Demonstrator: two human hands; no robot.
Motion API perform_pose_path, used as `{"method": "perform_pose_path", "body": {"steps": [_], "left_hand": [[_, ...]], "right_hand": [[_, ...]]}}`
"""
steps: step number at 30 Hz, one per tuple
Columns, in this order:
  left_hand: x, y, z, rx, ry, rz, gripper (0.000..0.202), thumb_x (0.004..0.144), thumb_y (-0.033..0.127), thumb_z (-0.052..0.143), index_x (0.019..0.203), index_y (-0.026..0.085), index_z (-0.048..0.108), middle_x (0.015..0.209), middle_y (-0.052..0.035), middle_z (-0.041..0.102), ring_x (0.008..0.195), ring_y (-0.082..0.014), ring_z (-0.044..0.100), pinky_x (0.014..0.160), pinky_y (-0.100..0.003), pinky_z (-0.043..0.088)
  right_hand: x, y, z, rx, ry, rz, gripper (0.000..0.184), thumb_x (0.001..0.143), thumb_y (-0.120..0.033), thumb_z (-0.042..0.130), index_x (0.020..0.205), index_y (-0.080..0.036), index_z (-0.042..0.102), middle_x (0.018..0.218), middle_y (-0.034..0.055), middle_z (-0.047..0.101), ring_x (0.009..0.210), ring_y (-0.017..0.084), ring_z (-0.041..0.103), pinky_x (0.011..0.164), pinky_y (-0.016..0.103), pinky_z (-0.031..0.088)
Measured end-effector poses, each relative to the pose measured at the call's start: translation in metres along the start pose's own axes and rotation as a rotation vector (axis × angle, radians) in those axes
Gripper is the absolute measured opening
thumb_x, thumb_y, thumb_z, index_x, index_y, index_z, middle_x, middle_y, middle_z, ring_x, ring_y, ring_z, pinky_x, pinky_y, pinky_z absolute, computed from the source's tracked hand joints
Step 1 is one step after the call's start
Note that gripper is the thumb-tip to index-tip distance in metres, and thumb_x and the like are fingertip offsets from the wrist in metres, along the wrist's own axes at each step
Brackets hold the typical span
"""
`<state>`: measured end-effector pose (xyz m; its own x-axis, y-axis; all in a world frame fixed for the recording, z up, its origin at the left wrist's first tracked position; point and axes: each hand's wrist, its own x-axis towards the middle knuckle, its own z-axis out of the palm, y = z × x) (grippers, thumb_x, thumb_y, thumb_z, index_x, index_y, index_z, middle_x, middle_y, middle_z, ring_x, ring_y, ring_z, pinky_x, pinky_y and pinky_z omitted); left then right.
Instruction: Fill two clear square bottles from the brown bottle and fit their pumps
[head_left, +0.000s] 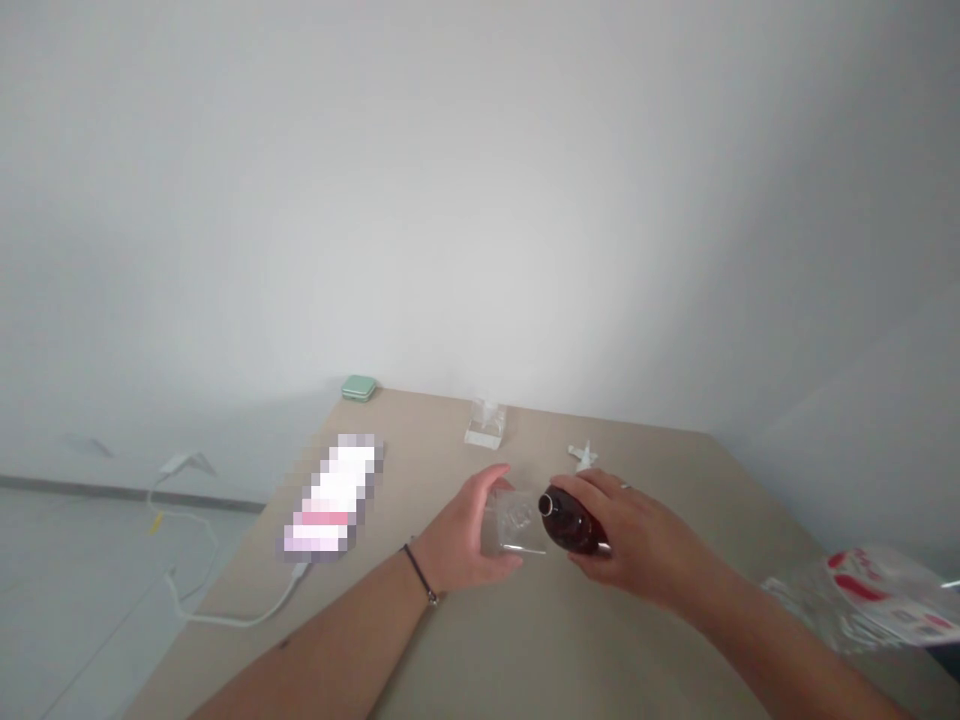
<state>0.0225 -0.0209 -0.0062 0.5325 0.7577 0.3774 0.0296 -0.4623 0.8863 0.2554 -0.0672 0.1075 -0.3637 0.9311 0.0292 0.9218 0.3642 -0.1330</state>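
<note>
My left hand (466, 540) is wrapped round a clear plastic cup (517, 518), fingers on the far side and thumb on the near side. In my right hand (626, 535) is a dark brown bottle (574, 525), tilted so its uncapped neck points left toward the cup. The neck is close by the cup's right side; I cannot tell whether they touch. No liquid can be made out between them. Just behind my right hand lies a white pump or spray top (583, 455), partly hidden by the fingers.
A small clear box (486, 423) stands at the table's back edge, a green case (358, 388) at the back left corner. On the left lies a lit phone (334, 495) with a white cable (232, 622) hanging off the edge. Clear packaging (862, 600) with red print sits at right.
</note>
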Motion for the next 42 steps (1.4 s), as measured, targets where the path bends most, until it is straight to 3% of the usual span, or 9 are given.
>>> {"method": "perform_pose_path", "body": {"steps": [8, 42], "left_hand": [[-0.0006, -0.0039, 0.0, 0.038, -0.005, 0.019, 0.1, 0.066, 0.027, 0.08, 0.146, 0.022, 0.02, 0.137, -0.0162, 0.046, 0.125, -0.034, 0.05, 0.108, -0.054, 0.038], [0.0005, 0.0, -0.0005, 0.043, 0.001, 0.011, 0.101, 0.065, 0.029, 0.083, 0.147, 0.021, 0.024, 0.136, -0.0162, 0.047, 0.121, -0.0339, 0.052, 0.106, -0.055, 0.041]], "right_hand": [[0.0042, -0.0059, -0.0018, -0.128, -0.014, -0.082, 0.062, 0.071, -0.018, 0.066, 0.132, -0.024, 0.051, 0.121, 0.0119, 0.062, 0.106, 0.029, 0.062, 0.089, 0.042, 0.051], [0.0079, -0.0096, -0.0067, -0.381, 0.012, -0.19, 0.06, 0.072, -0.017, 0.068, 0.129, -0.026, 0.052, 0.117, 0.0107, 0.063, 0.103, 0.029, 0.063, 0.09, 0.043, 0.05]]}}
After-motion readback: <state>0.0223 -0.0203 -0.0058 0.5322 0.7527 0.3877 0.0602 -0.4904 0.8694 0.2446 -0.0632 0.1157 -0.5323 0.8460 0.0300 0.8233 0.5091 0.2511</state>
